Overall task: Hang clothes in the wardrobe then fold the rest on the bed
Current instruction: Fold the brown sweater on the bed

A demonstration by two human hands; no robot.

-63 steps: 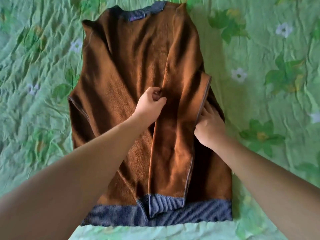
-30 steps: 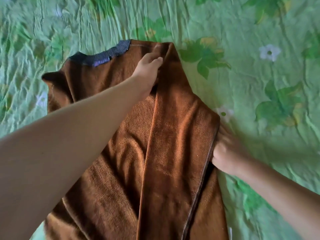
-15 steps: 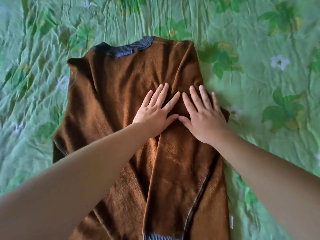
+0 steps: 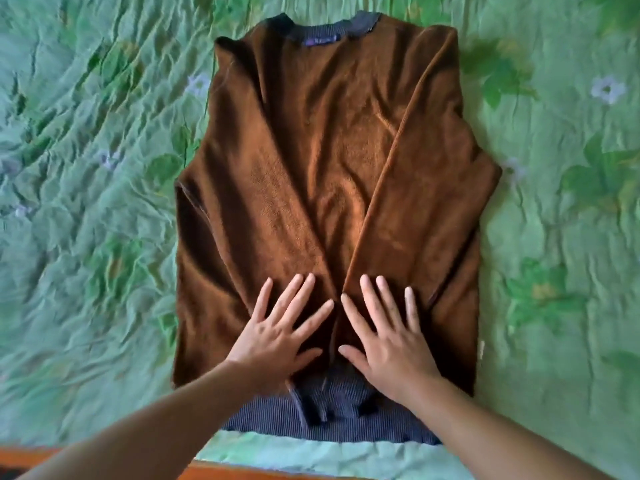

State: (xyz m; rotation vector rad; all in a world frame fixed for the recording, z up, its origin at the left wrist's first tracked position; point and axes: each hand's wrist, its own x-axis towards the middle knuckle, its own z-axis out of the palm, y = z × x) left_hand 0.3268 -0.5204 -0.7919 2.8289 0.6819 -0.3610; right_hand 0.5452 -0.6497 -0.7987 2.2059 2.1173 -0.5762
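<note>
Low on the brown sweater [image 4: 311,168] by its hem [image 4: 346,427], left hand [image 4: 277,337] and right hand [image 4: 391,341] flat, fingers [image 4: 370,299] released, bedsheet [image 4: 86,202] around.

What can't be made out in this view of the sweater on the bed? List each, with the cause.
Head view:
Neck label: wording too small, blurred.
Sleeve cuffs: partly under the left hand and right hand.
Ribbed hem: ends covered by forearms.
Orange bed edge: cut off by the bottom edge.

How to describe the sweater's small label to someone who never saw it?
On the green floral bedsheet lies a brown sweater. At its far end, inside the grey ribbed collar, sits the label: the only purple patch there.
</note>
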